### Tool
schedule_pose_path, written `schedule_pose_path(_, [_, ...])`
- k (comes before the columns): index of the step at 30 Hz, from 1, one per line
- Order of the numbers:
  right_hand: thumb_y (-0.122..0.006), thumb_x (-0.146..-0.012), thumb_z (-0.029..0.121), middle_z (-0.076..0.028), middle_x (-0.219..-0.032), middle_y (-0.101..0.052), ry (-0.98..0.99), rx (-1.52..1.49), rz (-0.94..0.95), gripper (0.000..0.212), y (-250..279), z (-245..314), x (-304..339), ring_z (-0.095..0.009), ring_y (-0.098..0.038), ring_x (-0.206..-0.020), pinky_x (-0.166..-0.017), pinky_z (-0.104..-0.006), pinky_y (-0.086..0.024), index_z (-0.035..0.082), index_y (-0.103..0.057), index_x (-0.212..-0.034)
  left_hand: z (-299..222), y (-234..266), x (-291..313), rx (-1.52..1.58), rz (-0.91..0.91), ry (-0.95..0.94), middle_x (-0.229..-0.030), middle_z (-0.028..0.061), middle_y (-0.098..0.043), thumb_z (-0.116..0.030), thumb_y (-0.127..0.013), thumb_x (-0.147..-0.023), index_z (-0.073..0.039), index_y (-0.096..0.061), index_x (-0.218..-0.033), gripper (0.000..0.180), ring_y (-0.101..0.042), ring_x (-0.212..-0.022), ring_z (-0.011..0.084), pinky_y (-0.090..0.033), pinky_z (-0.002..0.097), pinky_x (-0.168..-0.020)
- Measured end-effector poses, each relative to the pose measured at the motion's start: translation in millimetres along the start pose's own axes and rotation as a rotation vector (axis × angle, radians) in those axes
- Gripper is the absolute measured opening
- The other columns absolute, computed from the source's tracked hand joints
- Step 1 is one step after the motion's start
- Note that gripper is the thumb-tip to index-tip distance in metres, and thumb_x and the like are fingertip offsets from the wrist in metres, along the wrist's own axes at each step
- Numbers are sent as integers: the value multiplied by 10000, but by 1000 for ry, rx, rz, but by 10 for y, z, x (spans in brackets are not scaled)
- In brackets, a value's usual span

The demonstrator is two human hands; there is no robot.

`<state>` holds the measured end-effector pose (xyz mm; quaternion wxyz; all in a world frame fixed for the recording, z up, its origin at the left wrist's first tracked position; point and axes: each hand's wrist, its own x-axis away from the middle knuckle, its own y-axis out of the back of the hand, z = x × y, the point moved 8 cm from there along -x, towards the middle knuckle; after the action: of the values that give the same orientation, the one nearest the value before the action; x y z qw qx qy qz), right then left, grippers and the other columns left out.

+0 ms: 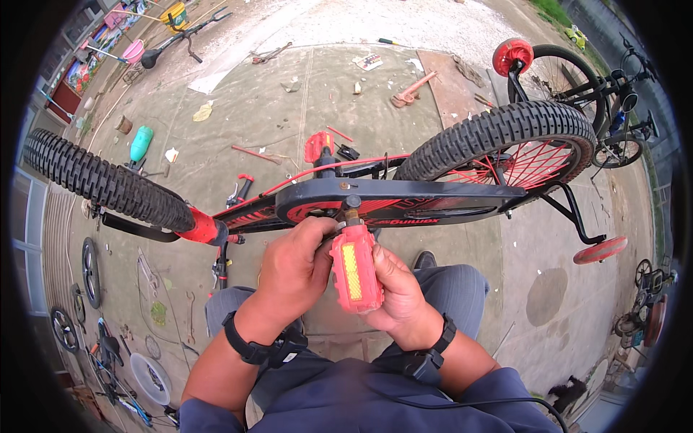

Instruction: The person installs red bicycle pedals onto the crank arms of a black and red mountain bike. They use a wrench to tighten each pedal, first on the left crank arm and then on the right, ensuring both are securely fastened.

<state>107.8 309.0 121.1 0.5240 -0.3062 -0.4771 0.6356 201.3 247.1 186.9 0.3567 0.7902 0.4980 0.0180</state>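
A child's bicycle stands upside down before me, with a black chain guard (404, 193) facing up along its middle. My right hand (401, 292) grips a red pedal (357, 270) with a yellow reflector, thumb along its side. The pedal is at the end of the crank, beside the chain guard. My left hand (294, 263) is closed, fingertips pinched close to the crank end (351, 204); what they hold, if anything, is hidden. On the bicycle's far side shows a second red pedal (318, 147).
The front wheel (108, 180) rises on the left, the rear wheel (505, 141) on the right, with red training wheels (600, 250) beyond. A pipe wrench (413, 89), a green bottle (141, 143) and several loose tools lie on the ground sheet. Other bicycles (108, 353) are around the edges.
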Motion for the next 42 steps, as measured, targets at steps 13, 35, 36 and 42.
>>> schedule_pose_path(13, [-530, -1036, 424, -100, -1224, -625, -45, 128, -3, 532, -8, 94, 66, -213, -641, -1082, -905, -364, -533, 24, -486, -1384, -44, -16, -35, -47, 41, -80, -941, 156, -672, 69, -653, -812, -37, -579, -1103, 319, -672, -790, 382, -528, 432, -643])
schedule_pose_path(35, [-962, -582, 413, -226, -1293, -558, 511, 1578, -81, 1094, -458, 730, 302, -363, -601, -1167, -971, -426, -505, -9, -401, -1421, -418, 315, -207, -517, 242, -222, -826, 86, -555, -4, -625, -782, -57, -641, -1096, 319, -598, -767, 304, -450, 426, -665])
schedule_pose_path(36, [-963, -582, 400, -225, -1292, -560, 506, 1570, -95, 1088, -430, 733, 312, -360, -603, -1167, -968, -425, -508, -8, -402, -1421, -438, 320, -225, -537, 271, -222, -826, 83, -554, -7, -628, -781, -58, -642, -1098, 321, -602, -771, 301, -452, 426, -666])
schedule_pose_path(42, [-957, -580, 351, -210, -1283, -575, 522, 1562, -132, 1049, -389, 805, 376, -344, -610, -1168, -968, -420, -509, -9, -427, -1411, -596, 275, -343, -624, 378, -310, -831, 77, -567, -43, -629, -792, -68, -650, -1103, 313, -625, -790, 281, -471, 417, -686])
